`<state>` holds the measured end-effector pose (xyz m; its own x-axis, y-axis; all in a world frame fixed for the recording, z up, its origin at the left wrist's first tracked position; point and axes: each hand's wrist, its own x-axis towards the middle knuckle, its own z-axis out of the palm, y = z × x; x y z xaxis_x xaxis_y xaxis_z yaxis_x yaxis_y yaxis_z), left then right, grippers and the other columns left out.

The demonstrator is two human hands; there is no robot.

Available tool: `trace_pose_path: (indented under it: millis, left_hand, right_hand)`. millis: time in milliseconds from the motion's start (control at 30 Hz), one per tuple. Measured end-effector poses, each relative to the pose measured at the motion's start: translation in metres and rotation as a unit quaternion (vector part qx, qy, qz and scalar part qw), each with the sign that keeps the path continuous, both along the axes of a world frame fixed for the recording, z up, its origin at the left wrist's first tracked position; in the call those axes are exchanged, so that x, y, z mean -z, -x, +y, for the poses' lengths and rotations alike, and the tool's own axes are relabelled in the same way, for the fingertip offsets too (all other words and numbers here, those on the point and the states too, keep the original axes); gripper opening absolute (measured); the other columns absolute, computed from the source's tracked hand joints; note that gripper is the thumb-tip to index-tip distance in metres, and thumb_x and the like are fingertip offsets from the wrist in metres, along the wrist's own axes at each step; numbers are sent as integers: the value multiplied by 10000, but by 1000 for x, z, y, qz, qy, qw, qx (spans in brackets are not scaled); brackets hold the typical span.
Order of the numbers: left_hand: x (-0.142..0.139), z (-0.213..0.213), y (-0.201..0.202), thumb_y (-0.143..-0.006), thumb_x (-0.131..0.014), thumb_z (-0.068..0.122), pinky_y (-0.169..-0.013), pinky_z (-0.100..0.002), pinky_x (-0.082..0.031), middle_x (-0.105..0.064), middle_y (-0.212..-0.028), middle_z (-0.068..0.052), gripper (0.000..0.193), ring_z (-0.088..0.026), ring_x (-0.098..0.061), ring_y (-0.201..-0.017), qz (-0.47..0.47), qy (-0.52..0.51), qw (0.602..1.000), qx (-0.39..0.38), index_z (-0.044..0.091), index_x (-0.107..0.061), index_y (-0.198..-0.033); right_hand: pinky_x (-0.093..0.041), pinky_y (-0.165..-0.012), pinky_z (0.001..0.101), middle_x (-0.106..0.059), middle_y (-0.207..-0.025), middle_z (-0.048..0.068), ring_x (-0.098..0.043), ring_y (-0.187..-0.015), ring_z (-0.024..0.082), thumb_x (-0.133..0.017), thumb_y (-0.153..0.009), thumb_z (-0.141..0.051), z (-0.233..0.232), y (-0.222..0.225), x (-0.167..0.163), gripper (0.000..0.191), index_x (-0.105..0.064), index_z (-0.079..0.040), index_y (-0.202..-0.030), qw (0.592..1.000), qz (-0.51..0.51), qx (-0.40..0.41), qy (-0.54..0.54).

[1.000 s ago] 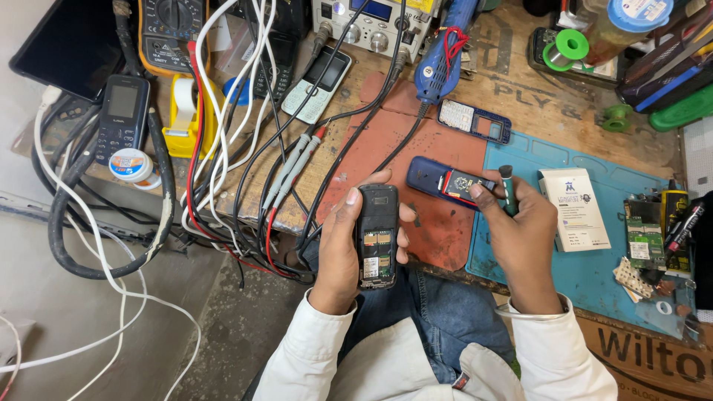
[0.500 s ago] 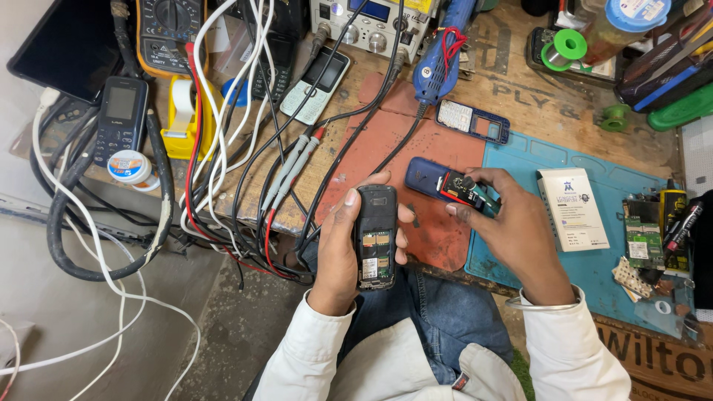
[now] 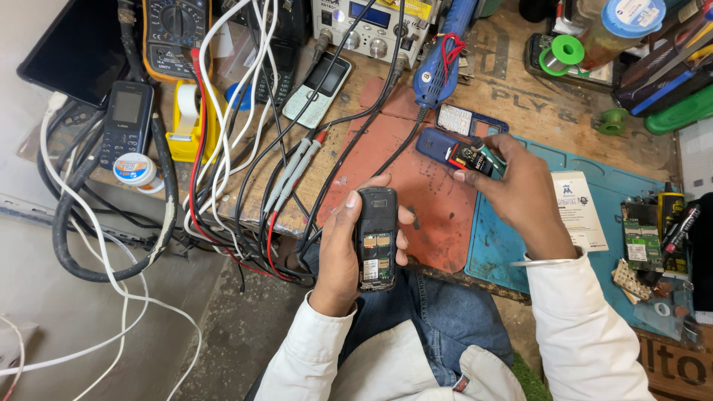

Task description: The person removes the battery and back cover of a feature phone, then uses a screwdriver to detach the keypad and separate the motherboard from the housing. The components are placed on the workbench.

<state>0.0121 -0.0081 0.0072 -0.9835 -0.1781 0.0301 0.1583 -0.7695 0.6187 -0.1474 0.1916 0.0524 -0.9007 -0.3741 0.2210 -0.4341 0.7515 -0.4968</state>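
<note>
Over the lap, just off the desk (image 3: pixel 520 111) edge, the left hand (image 3: pixel 338 252) keeps a closed grip round a black phone (image 3: pixel 376 238), back cover off, battery bay bare. Right hand (image 3: pixel 520 189) pinches a small battery (image 3: pixel 469 157) above the red mat (image 3: pixel 416 186), beside a blue phone shell (image 3: pixel 434 141). Judging by this, the opening is done and the battery not yet seated. Cables (image 3: pixel 223 148) crowd the left; the mat offers room.

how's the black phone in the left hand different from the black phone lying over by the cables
The opened phone is held in the left hand with its back cover off, showing the inner compartment. The keypad phone lies face up on the bench among cables, screen and keys showing, untouched. Both are small black bar-shaped handsets.
</note>
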Motion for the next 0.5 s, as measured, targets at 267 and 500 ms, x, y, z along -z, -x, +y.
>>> trace_pose_path:
  millis: [267, 500]
  left_hand:
    - [3, -2, 1, -1105, -370, 401, -585, -333, -615, -700, -1006, -208, 600, -200, -699, -728, -4, 12, 1000, -1, -41, -452, -1503]
    - [4, -5, 3, -1106, -383, 413, -588, -334, -614, -697, -1011, -210, 601, -202, -699, -731, 1, 6, 1000, 10, -35, -451, -1500]
  right_hand:
    - [-479, -658, 381, -713, -938, 143, -606, -742, 246, -876, -825, -313, -6, -14, -4, 557, -654, -13, -1238, 998, -8, 51, 26]
    - [-332, -570, 261, -513, -671, -18, -411, -620, 57, -771, -1009, -353, 13, -67, 20, 374, -672, -8, -904, 949, -26, 56, 309]
